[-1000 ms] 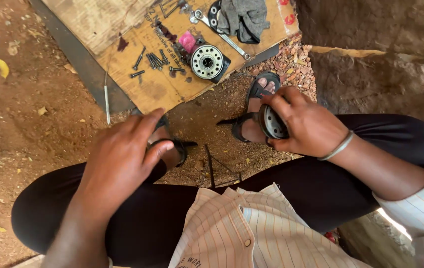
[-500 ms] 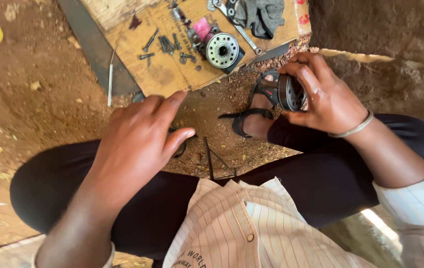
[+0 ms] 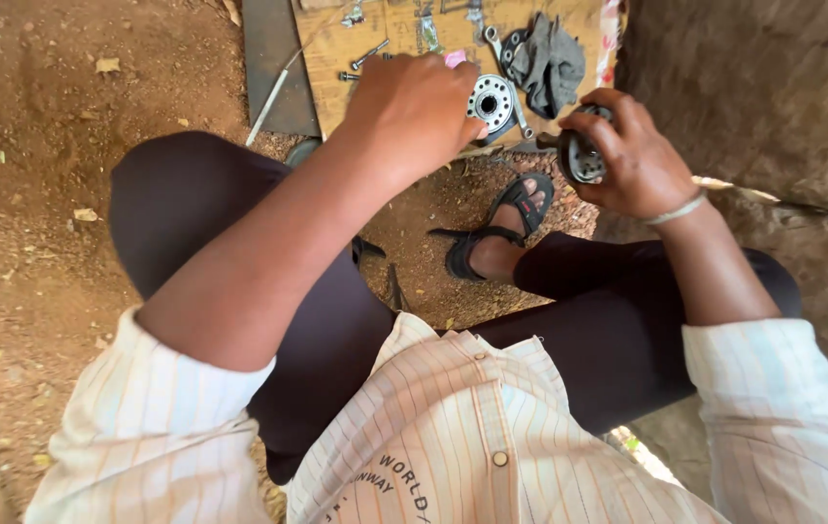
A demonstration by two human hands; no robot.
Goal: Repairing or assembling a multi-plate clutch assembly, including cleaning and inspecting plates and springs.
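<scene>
The left hand (image 3: pixel 414 107) reaches out over the wooden board (image 3: pixel 375 92), fingers curled down among the loose parts; whether it grips anything I cannot tell. The right hand (image 3: pixel 627 155) clasps a round metal part (image 3: pixel 584 155) close by the knee. A toothed metal hub (image 3: pixel 489 100) lies on the board just beside the left knuckles, bolts (image 3: pixel 367 56) and a grey rag (image 3: pixel 548 60) nearby. Best to pick small pieces cleanly, keeping them off the dirt (image 3: pixel 64 175).
</scene>
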